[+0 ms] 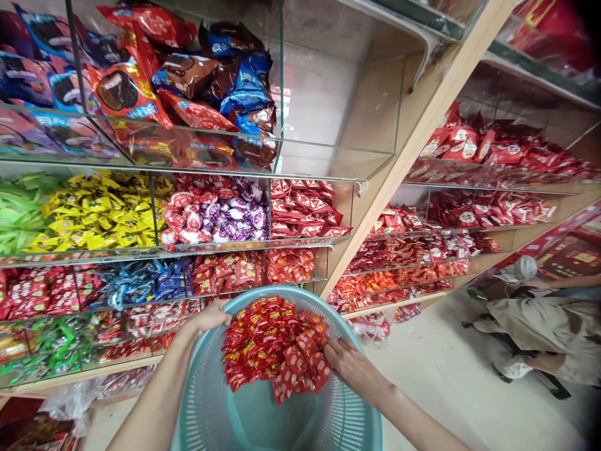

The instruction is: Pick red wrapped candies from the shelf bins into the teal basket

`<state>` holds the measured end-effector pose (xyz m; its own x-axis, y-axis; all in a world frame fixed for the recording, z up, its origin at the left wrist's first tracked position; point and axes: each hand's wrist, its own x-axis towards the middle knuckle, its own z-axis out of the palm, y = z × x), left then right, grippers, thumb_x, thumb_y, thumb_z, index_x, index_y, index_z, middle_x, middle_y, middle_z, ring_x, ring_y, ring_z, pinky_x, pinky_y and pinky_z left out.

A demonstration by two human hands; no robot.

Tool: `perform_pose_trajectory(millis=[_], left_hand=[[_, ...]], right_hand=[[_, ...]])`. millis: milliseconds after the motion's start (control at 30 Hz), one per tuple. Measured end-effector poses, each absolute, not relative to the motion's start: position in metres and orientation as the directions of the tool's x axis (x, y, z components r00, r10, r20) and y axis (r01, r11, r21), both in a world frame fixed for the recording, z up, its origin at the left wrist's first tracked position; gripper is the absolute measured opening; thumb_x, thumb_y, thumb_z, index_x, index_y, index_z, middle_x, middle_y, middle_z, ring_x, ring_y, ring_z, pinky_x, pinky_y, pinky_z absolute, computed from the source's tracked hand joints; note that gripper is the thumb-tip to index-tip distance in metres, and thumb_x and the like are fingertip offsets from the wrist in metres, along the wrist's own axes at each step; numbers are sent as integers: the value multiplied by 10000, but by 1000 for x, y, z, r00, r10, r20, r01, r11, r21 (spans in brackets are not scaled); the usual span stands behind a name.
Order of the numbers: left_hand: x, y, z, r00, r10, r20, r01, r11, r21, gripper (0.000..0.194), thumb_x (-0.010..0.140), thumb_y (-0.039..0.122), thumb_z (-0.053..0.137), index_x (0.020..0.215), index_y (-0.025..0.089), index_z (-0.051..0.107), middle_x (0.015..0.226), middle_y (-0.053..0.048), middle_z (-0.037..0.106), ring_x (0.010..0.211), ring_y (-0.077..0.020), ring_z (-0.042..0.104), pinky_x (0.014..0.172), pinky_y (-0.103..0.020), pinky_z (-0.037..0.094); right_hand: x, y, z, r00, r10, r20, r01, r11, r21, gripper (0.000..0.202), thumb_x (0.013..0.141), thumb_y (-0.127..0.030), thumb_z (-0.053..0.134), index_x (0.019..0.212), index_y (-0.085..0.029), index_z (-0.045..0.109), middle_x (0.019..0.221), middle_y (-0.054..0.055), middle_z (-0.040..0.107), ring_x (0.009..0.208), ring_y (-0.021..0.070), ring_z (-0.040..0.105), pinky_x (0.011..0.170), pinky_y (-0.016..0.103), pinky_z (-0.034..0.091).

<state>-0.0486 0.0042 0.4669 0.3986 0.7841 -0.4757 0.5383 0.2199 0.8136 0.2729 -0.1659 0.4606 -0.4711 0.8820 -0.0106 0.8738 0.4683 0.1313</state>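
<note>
A light-blue plastic basket (256,413) with perforated sides is in front of me, tilted against the lower shelves. My left hand (211,317) is closed on its rim at the upper left. Glossy red candy packets with yellow lettering (256,338) are heaped at the basket's far side. Beside them is a cluster of red candy packets with pale round spots (303,369). Inside the basket at the right, my right hand (350,363) has its fingers curled against the spotted packets; its palm side is hidden.
Glass-fronted shelves (211,250) of sorted wrapped sweets stand close ahead. A slanting wooden upright (366,219) parts them from more red packets (469,210) at right. Someone in light-coloured clothing (539,332) is sitting at far right, above a pale floor (422,376). Clear plastic bags (70,404) lie lower left.
</note>
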Motion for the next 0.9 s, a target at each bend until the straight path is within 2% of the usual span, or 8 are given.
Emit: perform_pose_trajectory(millis=[133, 333, 533, 633, 733, 900], left_hand=[[-49, 4, 468, 400, 789, -468, 538, 211, 816, 287, 471, 97, 436, 738, 163, 519, 460, 81, 429, 375, -79, 396, 357, -173, 326], [-49, 2, 469, 403, 777, -484, 535, 229, 813, 403, 486, 102, 434, 869, 155, 549, 443, 79, 446, 353, -91, 407, 351, -191, 353], [-50, 4, 466, 392, 771, -501, 550, 240, 800, 393, 499, 116, 435, 869, 145, 564, 452, 66, 458, 349, -95, 418, 359, -203, 370], [-50, 4, 465, 397, 775, -492, 536, 239, 809, 389, 493, 114, 438, 861, 147, 558, 451, 72, 440, 347, -91, 400, 357, -209, 373], [-51, 5, 464, 413, 781, -468, 520, 220, 825, 364, 483, 106, 439, 828, 157, 544, 463, 74, 440, 361, -88, 399, 352, -196, 358], [-51, 7, 460, 405, 792, -457, 524, 208, 826, 273, 465, 96, 448, 723, 162, 506, 475, 73, 443, 380, -82, 399, 350, -179, 334]], right_hand=[[271, -162, 462, -469, 883, 27, 874, 459, 160, 168, 809, -33, 378, 796, -177, 463, 788, 19, 532, 713, 144, 527, 756, 293, 341], [272, -165, 464, -414, 910, 37, 896, 400, 192, 196, 803, -17, 366, 799, -179, 476, 744, 15, 542, 690, 154, 527, 779, 318, 314], [268, -169, 457, -367, 930, 17, 900, 350, 260, 160, 788, -47, 409, 837, -168, 502, 711, 41, 567, 672, 185, 528, 746, 348, 311], [263, -171, 450, -336, 941, 40, 918, 318, 238, 187, 778, -39, 412, 879, -159, 512, 722, 65, 582, 694, 201, 542, 759, 372, 302], [258, -172, 444, -284, 958, 51, 942, 269, 201, 171, 776, -41, 415, 826, -158, 529, 733, 78, 590, 692, 205, 554, 756, 387, 302], [255, -171, 437, -225, 974, 30, 960, 217, 177, 157, 772, -52, 437, 788, -156, 553, 721, 86, 598, 665, 211, 570, 665, 365, 326]])
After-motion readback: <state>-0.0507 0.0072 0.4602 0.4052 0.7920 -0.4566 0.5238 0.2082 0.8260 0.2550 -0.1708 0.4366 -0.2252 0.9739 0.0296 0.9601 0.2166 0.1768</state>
